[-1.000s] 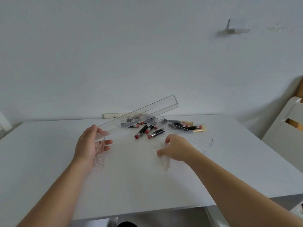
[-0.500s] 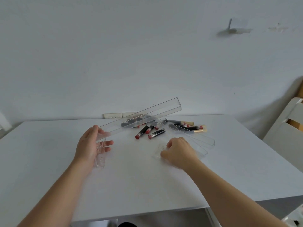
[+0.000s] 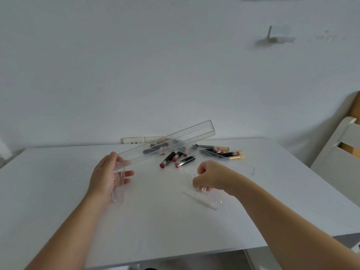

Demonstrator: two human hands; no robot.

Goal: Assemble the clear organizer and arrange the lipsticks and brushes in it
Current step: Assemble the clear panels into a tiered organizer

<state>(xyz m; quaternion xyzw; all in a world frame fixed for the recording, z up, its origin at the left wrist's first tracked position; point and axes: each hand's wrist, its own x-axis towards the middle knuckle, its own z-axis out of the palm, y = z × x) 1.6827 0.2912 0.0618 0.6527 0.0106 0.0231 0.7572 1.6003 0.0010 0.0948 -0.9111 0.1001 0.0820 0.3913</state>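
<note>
Your lipsticks and brushes lie at the back of the surface, behind your hands, with a chair to the right.

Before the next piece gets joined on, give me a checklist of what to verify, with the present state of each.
1. Left hand has a firm grip on the long clear tray: ok, it holds the near end, far end raised.
2. Right hand has the small clear piece: ok, fingers curled on it.
3. Small piece lifted off the table: cannot tell.
4. Lipsticks clear of the hands: ok, loose behind them.
5. Brushes untouched: ok, at the back.
6. Slots on the clear pieces lined up: cannot tell, too transparent.
</note>
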